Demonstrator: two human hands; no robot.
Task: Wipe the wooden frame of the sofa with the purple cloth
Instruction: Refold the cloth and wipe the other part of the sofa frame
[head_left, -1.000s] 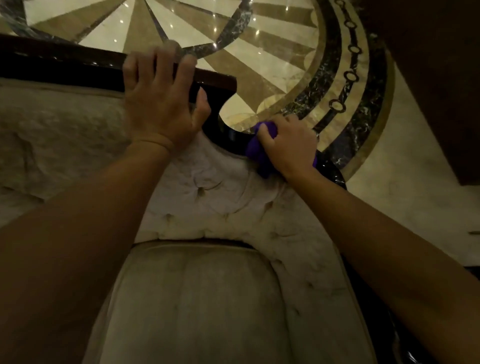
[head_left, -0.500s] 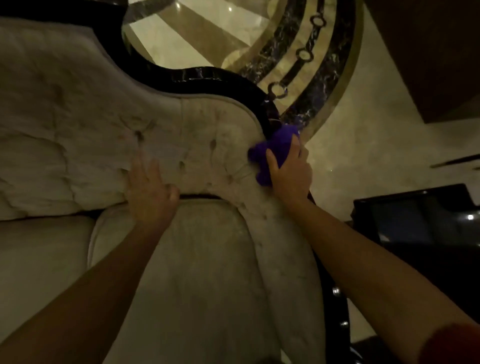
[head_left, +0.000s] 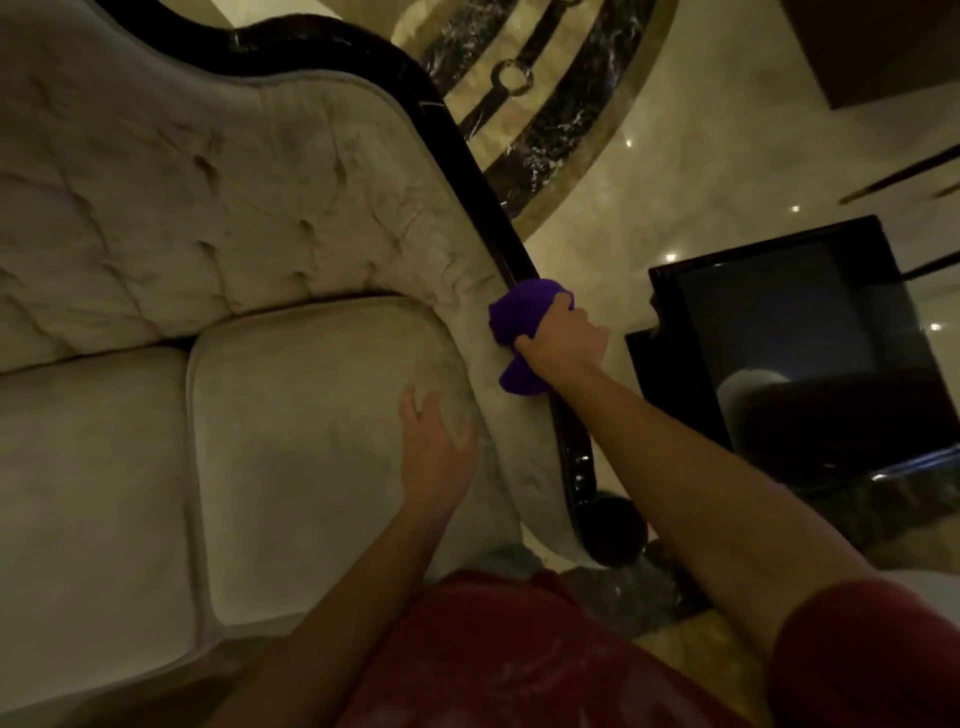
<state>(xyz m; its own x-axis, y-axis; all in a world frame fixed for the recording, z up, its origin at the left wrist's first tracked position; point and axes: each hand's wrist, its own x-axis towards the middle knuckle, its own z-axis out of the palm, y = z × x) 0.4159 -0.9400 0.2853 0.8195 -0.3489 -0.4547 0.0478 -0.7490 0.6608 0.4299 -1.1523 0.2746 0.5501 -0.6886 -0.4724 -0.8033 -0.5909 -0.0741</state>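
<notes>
The sofa's dark glossy wooden frame (head_left: 467, 171) curves along the top of the tufted cream backrest and runs down the right arm to a rounded end (head_left: 613, 525). My right hand (head_left: 563, 343) is closed on the bunched purple cloth (head_left: 519, 317), which is pressed against the frame about halfway down the arm. My left hand (head_left: 436, 447) lies open with fingers spread on the right edge of the cream seat cushion (head_left: 311, 441), holding nothing.
A dark glossy side table (head_left: 795, 353) stands just right of the sofa arm. Polished marble floor (head_left: 675, 182) with a dark patterned inlay band lies behind the sofa. My red shirt fills the bottom of the view.
My right hand has slid the cloth down the frame from the backrest's curve onto the sofa arm. My left hand left the frame top, then dropped to the seat cushion. The view swung right.
</notes>
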